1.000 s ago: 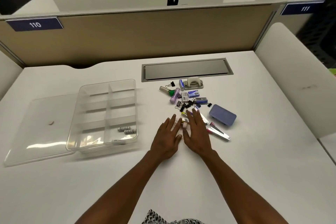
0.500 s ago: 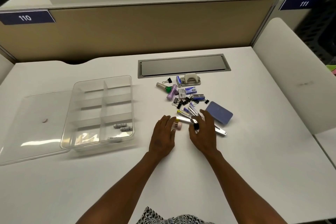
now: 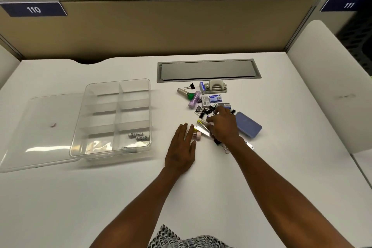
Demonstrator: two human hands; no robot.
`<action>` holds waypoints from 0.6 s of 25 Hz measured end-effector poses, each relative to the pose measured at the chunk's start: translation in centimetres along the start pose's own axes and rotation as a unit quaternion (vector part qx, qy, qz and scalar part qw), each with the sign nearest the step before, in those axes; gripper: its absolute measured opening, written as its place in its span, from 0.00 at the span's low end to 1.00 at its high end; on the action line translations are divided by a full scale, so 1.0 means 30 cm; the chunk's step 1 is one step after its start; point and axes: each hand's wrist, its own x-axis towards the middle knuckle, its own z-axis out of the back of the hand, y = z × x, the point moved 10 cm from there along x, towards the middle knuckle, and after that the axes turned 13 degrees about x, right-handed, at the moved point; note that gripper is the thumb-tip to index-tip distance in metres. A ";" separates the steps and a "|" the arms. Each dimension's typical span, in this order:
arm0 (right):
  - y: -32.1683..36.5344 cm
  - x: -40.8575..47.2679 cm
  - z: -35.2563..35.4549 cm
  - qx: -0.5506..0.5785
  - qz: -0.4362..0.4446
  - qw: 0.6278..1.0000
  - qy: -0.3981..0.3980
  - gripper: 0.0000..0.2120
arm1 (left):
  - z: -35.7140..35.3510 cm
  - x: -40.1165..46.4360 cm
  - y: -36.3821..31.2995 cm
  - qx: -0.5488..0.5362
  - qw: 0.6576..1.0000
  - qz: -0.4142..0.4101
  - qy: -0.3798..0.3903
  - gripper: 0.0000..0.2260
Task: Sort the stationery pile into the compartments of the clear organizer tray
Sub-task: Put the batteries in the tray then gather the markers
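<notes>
Nearest, the left hand [image 3: 181,151] lies flat on the white table [image 3: 261,187], fingers straight and holding nothing, their tips touching a small pink cylinder [image 3: 196,136]. Just beyond and to its right, the right hand [image 3: 224,127] reaches forward into the stationery pile [image 3: 209,106], fingers curled down over the black binder clips [image 3: 204,111]; whether that grip has closed on a clip I cannot tell, since the fingertips are hidden. The pile lies directly ahead of the right hand and to the right of the clear organizer tray [image 3: 150,106], so the right hand is the nearer one, and anything picked must travel leftward across the left hand. A shiny metal stapler [image 3: 203,130] slants under the right hand, long axis running near-right to far-left. A smooth blue case [image 3: 248,125] sits just right. Farther on lie a lilac tube [image 3: 194,101], small printed boxes [image 3: 215,98] and a grey hole punch [image 3: 216,86]. The tray is rigid, transparent, with frosted dividers; two batteries [image 3: 138,136] rest in its near right compartment.
</notes>
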 end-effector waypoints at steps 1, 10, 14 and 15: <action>-0.002 0.001 -0.004 -0.003 -0.001 1.000 0.005 0.13 | 0.000 -0.001 0.003 0.001 1.000 0.001 0.000 0.25; 0.005 -0.052 0.064 0.154 -0.003 0.980 -0.123 0.11 | 0.015 -0.003 0.013 -0.018 1.000 0.016 -0.017 0.24; 0.017 -0.110 0.044 0.393 -0.136 0.896 -0.157 0.08 | 0.039 -0.017 0.014 -0.012 0.999 0.030 -0.030 0.25; 0.043 -0.118 0.005 0.457 -0.164 0.865 -0.123 0.08 | 0.048 -0.019 0.012 -0.007 0.999 0.042 -0.025 0.25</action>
